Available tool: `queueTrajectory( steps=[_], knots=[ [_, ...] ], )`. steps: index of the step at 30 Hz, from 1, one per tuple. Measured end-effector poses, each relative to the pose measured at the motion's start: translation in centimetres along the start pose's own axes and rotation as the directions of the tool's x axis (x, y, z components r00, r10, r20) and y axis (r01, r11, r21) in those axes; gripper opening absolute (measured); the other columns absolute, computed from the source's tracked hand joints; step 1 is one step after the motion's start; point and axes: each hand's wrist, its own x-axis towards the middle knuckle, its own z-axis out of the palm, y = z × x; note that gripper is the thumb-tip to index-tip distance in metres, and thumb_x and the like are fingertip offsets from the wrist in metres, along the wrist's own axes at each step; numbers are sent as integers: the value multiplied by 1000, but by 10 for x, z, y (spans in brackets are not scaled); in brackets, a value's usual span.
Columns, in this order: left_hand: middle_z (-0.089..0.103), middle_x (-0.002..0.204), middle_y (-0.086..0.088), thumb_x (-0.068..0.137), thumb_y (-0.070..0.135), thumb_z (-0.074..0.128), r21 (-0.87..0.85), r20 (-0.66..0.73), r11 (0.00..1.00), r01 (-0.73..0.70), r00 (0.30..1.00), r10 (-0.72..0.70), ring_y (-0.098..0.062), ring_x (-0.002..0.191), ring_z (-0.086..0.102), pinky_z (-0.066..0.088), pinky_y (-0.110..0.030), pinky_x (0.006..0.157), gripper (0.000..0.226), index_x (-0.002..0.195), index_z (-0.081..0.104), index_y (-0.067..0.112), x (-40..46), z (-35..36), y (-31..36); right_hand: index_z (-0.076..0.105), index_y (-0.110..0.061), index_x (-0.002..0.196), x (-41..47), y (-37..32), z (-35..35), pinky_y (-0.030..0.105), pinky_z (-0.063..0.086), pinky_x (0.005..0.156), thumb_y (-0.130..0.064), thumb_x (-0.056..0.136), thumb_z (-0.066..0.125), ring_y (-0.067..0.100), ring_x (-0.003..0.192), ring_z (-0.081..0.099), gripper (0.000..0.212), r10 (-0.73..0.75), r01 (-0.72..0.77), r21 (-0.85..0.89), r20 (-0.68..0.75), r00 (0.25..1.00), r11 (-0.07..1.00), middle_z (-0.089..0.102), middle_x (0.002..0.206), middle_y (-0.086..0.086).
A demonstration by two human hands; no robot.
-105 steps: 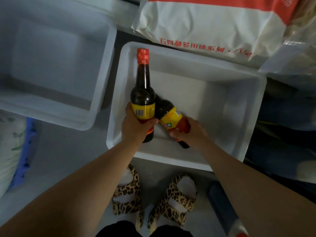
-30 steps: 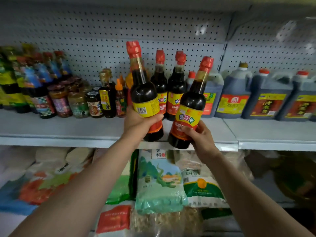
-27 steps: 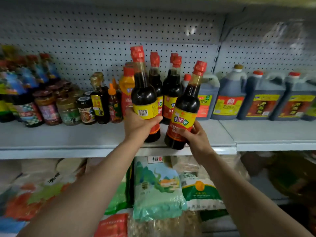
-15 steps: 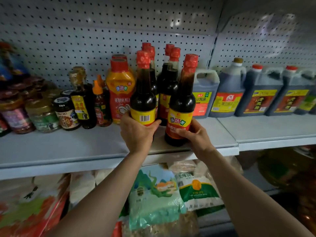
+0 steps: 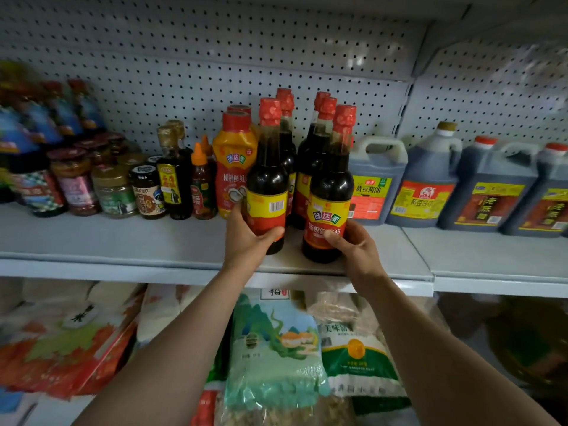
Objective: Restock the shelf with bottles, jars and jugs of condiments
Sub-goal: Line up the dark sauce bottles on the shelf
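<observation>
Two dark soy sauce bottles with red caps and yellow-red labels stand upright near the front of the grey shelf (image 5: 123, 241). My left hand (image 5: 246, 241) grips the left soy sauce bottle (image 5: 266, 179) low on its label, barcode side facing me. My right hand (image 5: 356, 247) grips the right soy sauce bottle (image 5: 330, 192) at its base. Both bottles stand just in front of a row of matching bottles (image 5: 316, 142). Whether their bases touch the shelf I cannot tell for sure.
An orange squeeze bottle (image 5: 233, 161), small sauce bottles (image 5: 173, 170) and jars (image 5: 113, 189) stand left of my hands. Large dark jugs (image 5: 427, 179) line the right side. A perforated back panel (image 5: 246, 56) closes the shelf. Bags of grain (image 5: 276, 348) lie on the shelf below.
I lifted both bottles out of a white tub on the floor, raised them to the shelf, and lowered them upright in front of the matching bottles. The view has moved closer.
</observation>
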Motion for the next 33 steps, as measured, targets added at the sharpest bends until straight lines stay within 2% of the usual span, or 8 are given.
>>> queueTrajectory(
  steps=[2,4,7,10,14,17,27,33],
  knots=[
    [49,133,-1,55,46,93,90,-56,996,-18,998,23,-20,124,50,47,-42,104,101,138,40,25,4,6,-2,63,-13,128,0,1,-1,45,49,105,-22,75,81,22,113,68,57,4,-4,-3,12,1000,1000,73,118,4],
    [46,136,-4,54,48,94,126,-26,992,5,1000,-2,-22,129,46,44,-44,108,109,143,37,24,7,6,-2,64,-14,127,0,2,-2,44,49,105,-24,76,80,21,113,68,55,7,-7,-14,22,1000,1000,73,118,3],
    [51,133,8,67,32,91,7,156,999,32,987,-32,-11,119,53,46,-37,104,100,148,31,33,8,-6,-6,63,-16,129,1,3,-3,46,48,106,-26,78,79,21,115,67,54,19,-18,-10,33,999,1000,73,120,3],
    [54,129,10,81,16,80,8,279,998,56,959,-56,-11,115,55,42,-29,93,84,148,32,33,7,-15,-11,63,-16,130,1,4,-3,46,48,107,-27,79,79,21,116,67,54,20,-19,-20,36,999,1000,72,121,2],
    [56,137,3,75,22,85,-3,205,997,78,976,-76,-15,122,55,45,-37,101,84,145,39,28,8,-11,-17,63,-15,130,1,4,-1,44,49,106,-26,80,79,21,116,67,54,15,-14,-29,28,1000,999,72,122,3],
    [59,132,5,67,28,91,-10,160,998,67,985,-64,-13,118,58,49,-41,102,86,139,44,28,10,-4,-23,64,-15,130,0,4,1,43,49,105,-26,79,79,21,115,67,55,10,-9,-35,13,1000,999,73,121,2],
    [61,123,5,60,31,94,-37,60,998,40,997,-38,-10,107,61,46,-21,80,83,128,47,25,10,6,-23,65,-18,128,-5,1,11,29,54,94,-30,80,78,12,108,70,51,-13,11,-117,-16,1000,993,75,115,-4],
    [55,127,3,56,44,92,-14,71,999,38,997,-37,-14,112,58,48,-29,87,90,129,42,28,14,6,-27,60,-13,133,1,3,10,35,53,99,-35,79,79,16,113,68,61,15,-16,-142,-12,1000,990,72,120,1]
  ],
)
